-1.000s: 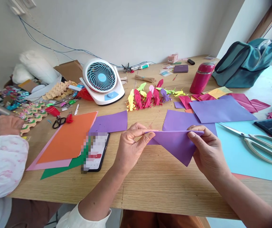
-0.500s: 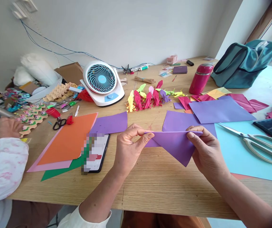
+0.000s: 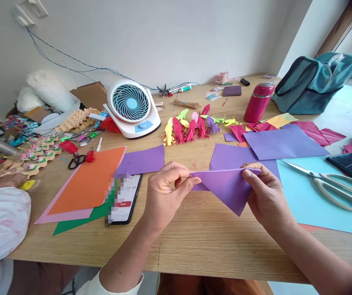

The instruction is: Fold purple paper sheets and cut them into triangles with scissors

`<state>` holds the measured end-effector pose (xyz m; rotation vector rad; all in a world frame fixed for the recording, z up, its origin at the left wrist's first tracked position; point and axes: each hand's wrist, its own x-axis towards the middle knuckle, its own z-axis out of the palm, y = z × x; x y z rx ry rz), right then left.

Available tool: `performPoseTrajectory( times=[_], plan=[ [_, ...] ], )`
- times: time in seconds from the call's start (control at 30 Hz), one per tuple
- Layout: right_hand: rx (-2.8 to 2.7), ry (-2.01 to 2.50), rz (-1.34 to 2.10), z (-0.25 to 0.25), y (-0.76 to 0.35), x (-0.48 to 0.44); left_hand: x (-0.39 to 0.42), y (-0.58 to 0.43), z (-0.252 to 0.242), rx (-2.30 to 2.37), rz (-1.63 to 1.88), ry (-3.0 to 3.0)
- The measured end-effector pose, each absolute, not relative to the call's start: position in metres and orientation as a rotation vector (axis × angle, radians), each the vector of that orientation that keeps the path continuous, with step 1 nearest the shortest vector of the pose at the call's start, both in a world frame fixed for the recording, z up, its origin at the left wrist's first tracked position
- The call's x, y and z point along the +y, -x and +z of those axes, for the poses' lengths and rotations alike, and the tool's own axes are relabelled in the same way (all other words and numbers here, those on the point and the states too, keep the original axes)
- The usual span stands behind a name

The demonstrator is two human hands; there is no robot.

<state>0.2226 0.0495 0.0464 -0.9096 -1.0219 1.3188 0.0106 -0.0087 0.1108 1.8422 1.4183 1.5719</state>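
A sheet of purple paper point(image 3: 229, 190), folded into a triangle, is held up above the table between my two hands. My left hand point(image 3: 169, 188) pinches its left corner between thumb and fingers. At the other end, my right hand point(image 3: 263, 186) grips the top edge and right side, thumb in front. The long edge runs level at the top and a point hangs down. Behind it lie flat purple sheets point(image 3: 231, 157), and another purple sheet point(image 3: 145, 159) rests to the left.
Scissors point(image 3: 332, 180) lie on light blue paper point(image 3: 305, 205) at right. A phone point(image 3: 128, 205) and orange paper point(image 3: 86, 180) are at left. Folded paper figures point(image 3: 191, 127), a fan point(image 3: 132, 106) and a pink flask point(image 3: 258, 102) stand behind. A co-worker's hand point(image 3: 8, 180) is far left.
My left fingers have shifted slightly along the purple paper's left corner, and the fold stays held up. The co-worker's hand at far left has moved down and left.
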Motion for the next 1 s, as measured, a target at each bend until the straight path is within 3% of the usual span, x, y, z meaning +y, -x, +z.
performPoseTrajectory(
  times=[0.33, 1.0],
  plan=[
    [-0.984, 0.891, 1.287, 0.0492, -0.2206, 0.0484, -0.0134, -0.0158, 0.1116, 1.432, 1.472, -1.485],
    [-0.935, 0.826, 1.336, 0.0478, -0.2196, 0.0504, -0.0122, -0.0176, 0.1071, 1.306, 1.648, -1.36]
  ],
)
